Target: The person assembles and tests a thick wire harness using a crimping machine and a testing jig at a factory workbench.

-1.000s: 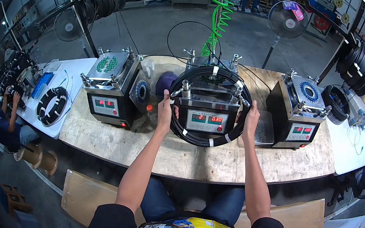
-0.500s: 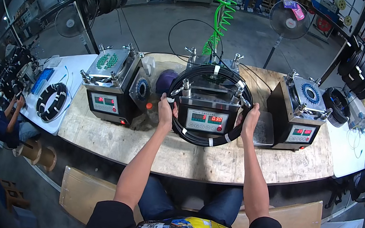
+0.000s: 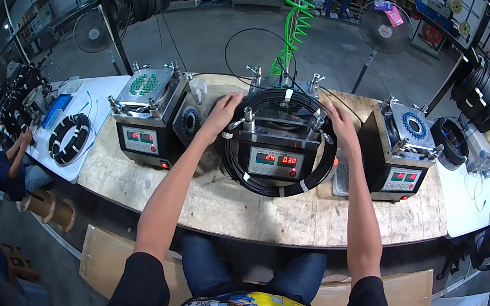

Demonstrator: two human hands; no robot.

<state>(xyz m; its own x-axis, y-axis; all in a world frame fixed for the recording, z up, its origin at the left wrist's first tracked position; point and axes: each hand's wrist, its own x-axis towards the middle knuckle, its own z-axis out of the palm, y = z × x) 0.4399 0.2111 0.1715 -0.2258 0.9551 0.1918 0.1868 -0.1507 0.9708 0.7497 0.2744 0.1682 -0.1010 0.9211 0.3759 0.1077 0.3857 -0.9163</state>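
A large black cable coil (image 3: 326, 167), bound with several white ties, rings the front of the middle machine (image 3: 244, 159). Its top lies over the machine's upper plate by the metal clamp posts, and its lower part hangs before the lit red display. At the coil's upper left, my left hand (image 3: 223, 111) is closed on its outer side, fingers pointing up and inward. On the upper right my right hand (image 3: 339, 125) grips it likewise; the coil partly hides the fingertips of both. A loose cable end loops up behind the machine.
Similar machines stand left (image 3: 149, 110) and right (image 3: 397, 153) on the wooden bench (image 3: 184, 198). A metal tray (image 3: 341, 182) sits beside my right forearm. A green coiled hose (image 3: 292, 17) hangs behind. Co-workers sit at white side tables, another black coil (image 3: 69, 137) lying on the left one.
Both hands have slid up from the coil's sides to its upper left and upper right. The coil has shifted slightly, staying around the middle machine's front. The middle display's reading has changed.
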